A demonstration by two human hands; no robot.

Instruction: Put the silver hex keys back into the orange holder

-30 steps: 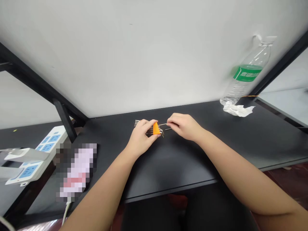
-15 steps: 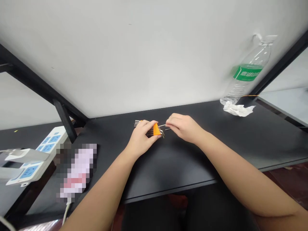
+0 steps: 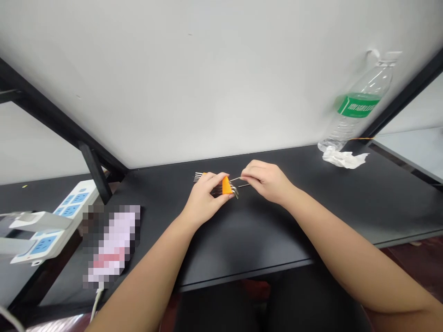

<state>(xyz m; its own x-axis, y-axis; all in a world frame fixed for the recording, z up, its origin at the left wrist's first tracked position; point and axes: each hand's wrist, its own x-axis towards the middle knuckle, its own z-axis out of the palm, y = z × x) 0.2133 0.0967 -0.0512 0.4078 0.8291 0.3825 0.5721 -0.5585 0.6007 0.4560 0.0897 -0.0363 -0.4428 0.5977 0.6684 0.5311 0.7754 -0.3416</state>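
My left hand (image 3: 206, 196) is closed around an orange hex key holder (image 3: 226, 186) over the black table. Several bent metal hex keys (image 3: 235, 190) stick out of the holder's right end, and their straight ends show at its left. Fingers of my right hand (image 3: 266, 180) pinch a thin metal hex key (image 3: 236, 179), whose other end meets the holder's right side. Below the right fingers, another thin metal rod (image 3: 244, 185) lies on the table, partly covered by the hand.
A clear bottle with a green label (image 3: 358, 106) leans near the wall, beside crumpled white tissue (image 3: 345, 158). At left are a white power strip (image 3: 74, 205) with plugs and a pixelated pinkish object (image 3: 116, 240) with a white cable (image 3: 96, 302). Black frame bars (image 3: 92, 168) rise at both sides.
My right hand has shifted very slightly right and up with the pinched hex key, so a bit more of the loose rod shows. My left hand keeps its hold on the holder.
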